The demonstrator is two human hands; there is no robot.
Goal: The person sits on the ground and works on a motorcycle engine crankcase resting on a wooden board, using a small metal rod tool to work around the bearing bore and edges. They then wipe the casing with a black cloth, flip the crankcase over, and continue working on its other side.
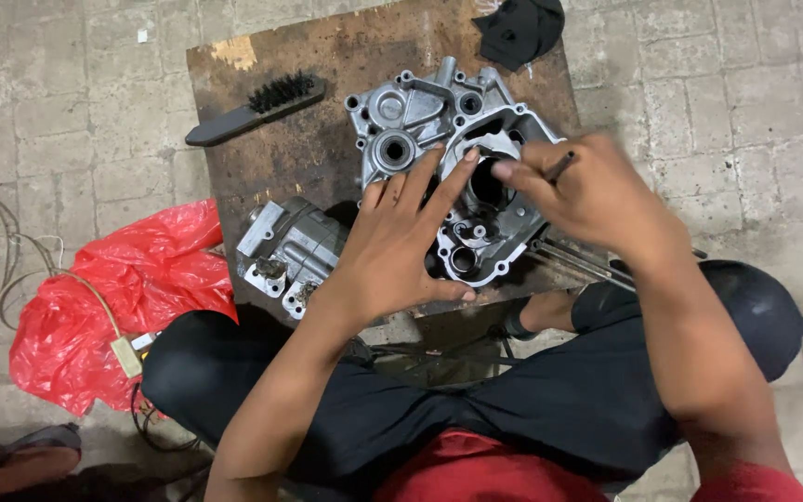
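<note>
The crankcase (pixel 457 167) lies flat on a stained wooden board (pixel 327 139) set on the paved floor, between the seated person's knees. The left hand (pixel 401 242) rests open on it, fingers spread and flat, fingertips reaching the rim of the big round bore near the middle; it presses and steadies but grips nothing. The right hand (pixel 587 195) is closed around a thin dark tool (pixel 559 165), held like a pencil, its tip aimed at the bore edge right beside the left fingertips. That closeness is the main risk, as I judge it: if the tool slips off the metal, it can jab the left fingers, since they sit in its line. A slip can also scratch the machined face of the bore. The case sits near the board's front edge, so a hard sideways push may slide it toward the person's lap, because the flat palm only holds by friction. A smaller grey engine part (pixel 290 246) lies just beside the case at the board's left corner and could be knocked off by the left forearm. The brush (pixel 253 107) and black rag (pixel 518 28) lie well apart, out of harm's way.
</note>
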